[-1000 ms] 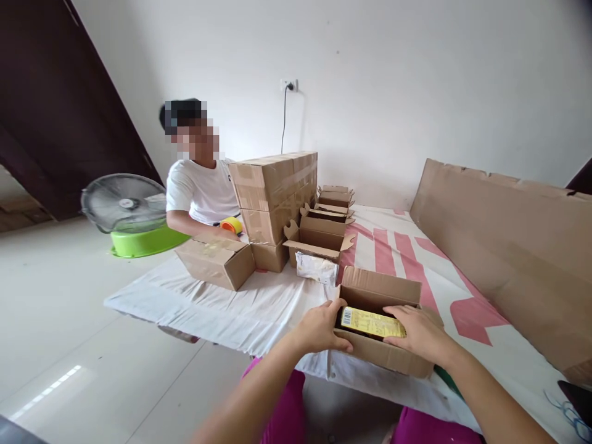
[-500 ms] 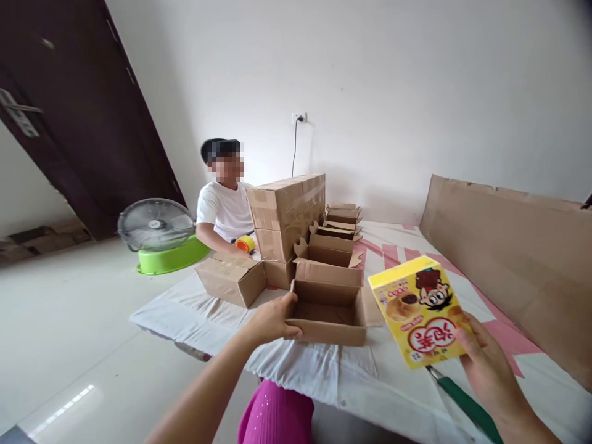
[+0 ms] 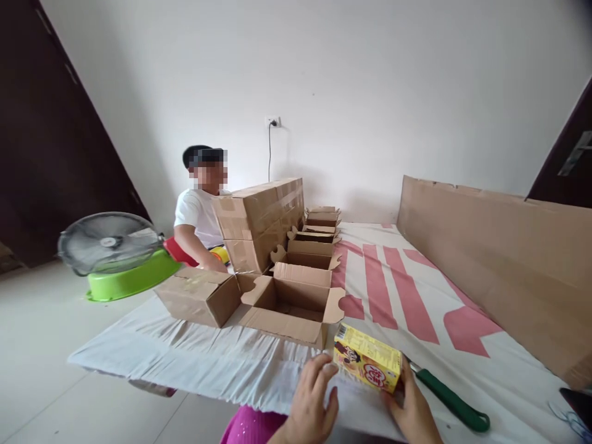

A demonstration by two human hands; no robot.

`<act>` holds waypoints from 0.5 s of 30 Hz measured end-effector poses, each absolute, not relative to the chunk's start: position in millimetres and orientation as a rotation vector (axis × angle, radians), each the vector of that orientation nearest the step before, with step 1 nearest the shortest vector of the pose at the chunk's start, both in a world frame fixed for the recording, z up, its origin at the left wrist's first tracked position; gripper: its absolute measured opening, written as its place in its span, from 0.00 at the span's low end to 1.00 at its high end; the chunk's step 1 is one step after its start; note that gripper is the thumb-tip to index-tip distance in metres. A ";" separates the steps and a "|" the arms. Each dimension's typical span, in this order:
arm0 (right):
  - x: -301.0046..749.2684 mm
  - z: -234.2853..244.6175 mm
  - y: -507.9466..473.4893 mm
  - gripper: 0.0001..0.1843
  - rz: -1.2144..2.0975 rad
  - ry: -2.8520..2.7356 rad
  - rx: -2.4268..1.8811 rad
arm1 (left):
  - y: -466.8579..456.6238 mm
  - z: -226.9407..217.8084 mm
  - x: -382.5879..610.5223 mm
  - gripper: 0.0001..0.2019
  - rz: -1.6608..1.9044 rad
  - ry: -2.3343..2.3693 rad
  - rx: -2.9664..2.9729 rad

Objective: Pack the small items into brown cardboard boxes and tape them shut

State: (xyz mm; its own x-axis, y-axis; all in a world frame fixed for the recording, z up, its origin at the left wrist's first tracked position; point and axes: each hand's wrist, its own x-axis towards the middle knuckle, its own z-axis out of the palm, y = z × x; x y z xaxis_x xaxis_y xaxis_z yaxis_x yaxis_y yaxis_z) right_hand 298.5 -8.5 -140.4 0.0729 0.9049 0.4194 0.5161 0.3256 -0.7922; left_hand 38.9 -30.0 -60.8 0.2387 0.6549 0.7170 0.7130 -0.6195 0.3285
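A small yellow snack box point(image 3: 367, 357) with a cartoon figure and red lettering is in my right hand point(image 3: 411, 404), gripped at its right end, at the table's front edge. My left hand point(image 3: 314, 394) is just left of the box, its fingers curved and apart with nothing in them. Beyond both hands, an uncovered cardboard box point(image 3: 289, 330) stands with its flaps spread outward; only part of its inside shows. Right of the yellow box lies a tool with a green handle point(image 3: 456, 401), and most of its metal end is hidden.
Several flap-open cartons point(image 3: 309, 259) line up toward the wall, beside stacked taped boxes point(image 3: 261, 219). A closed carton point(image 3: 198, 296) sits at the left. A person in a white shirt point(image 3: 197, 213) is behind it. A tall cardboard sheet point(image 3: 485, 265) borders the right side. A fan point(image 3: 111, 243) is left.
My left hand has let go of the cardboard box, whose flaps are now spread, and moved right. The yellow box has turned and come lower, toward me. The view has shifted right.
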 end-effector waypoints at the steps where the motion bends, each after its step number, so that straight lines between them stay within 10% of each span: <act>1: 298.5 -145.5 -8.7 0.36 0.402 -1.625 -1.348 | -27.1 -70.0 52.8 0.26 -1.360 -1.448 -2.455; 15: 298.4 -158.2 -5.6 0.33 0.067 -1.793 -1.311 | 14.5 -127.1 69.9 0.29 -1.746 -2.144 -2.451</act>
State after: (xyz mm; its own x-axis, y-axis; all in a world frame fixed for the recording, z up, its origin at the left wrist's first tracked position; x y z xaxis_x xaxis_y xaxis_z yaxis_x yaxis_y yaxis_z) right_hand 298.4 -5.6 -158.2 -0.0475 0.7883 0.6134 0.7406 0.4399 -0.5079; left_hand 69.9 14.5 -127.1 -0.0364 0.9607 0.2753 0.4643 -0.2277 0.8559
